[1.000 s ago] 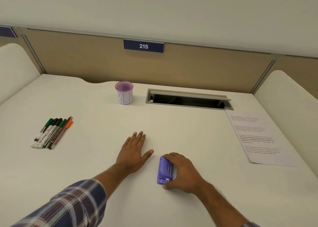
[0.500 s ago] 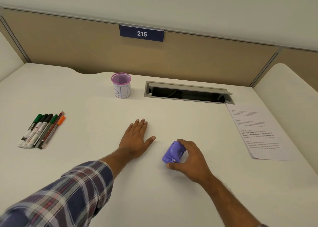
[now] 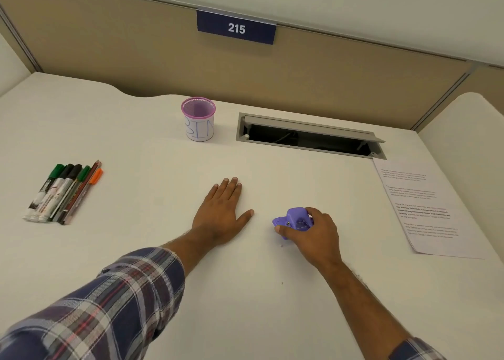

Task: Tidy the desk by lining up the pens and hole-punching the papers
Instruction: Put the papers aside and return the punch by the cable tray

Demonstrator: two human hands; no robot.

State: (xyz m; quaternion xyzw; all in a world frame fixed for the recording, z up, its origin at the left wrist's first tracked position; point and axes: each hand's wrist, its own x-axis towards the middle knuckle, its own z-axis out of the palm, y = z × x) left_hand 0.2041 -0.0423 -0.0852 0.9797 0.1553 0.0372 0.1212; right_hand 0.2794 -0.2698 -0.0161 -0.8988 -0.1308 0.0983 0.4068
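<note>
A small purple hole punch [image 3: 294, 219] is gripped in my right hand [image 3: 311, 237] near the middle of the white desk, tipped onto its side so its metal underside shows. My left hand [image 3: 222, 209] lies flat on the desk just left of it, palm down, fingers together, holding nothing. Several pens and markers [image 3: 64, 193] lie side by side in a neat row at the far left. A printed sheet of paper [image 3: 421, 209] rests flat at the right side of the desk, apart from both hands.
A purple mesh cup labelled BIN [image 3: 198, 119] stands at the back centre. Beside it on the right is an open cable slot [image 3: 309, 138] in the desk. A tan partition with a plate reading 215 [image 3: 236, 27] closes the back. Tiny paper specks [image 3: 281, 245] lie by my right hand.
My right hand has lifted the hole punch from flat on the desk and rolled it onto its side, shifting slightly to the right. My left hand has stayed flat in place.
</note>
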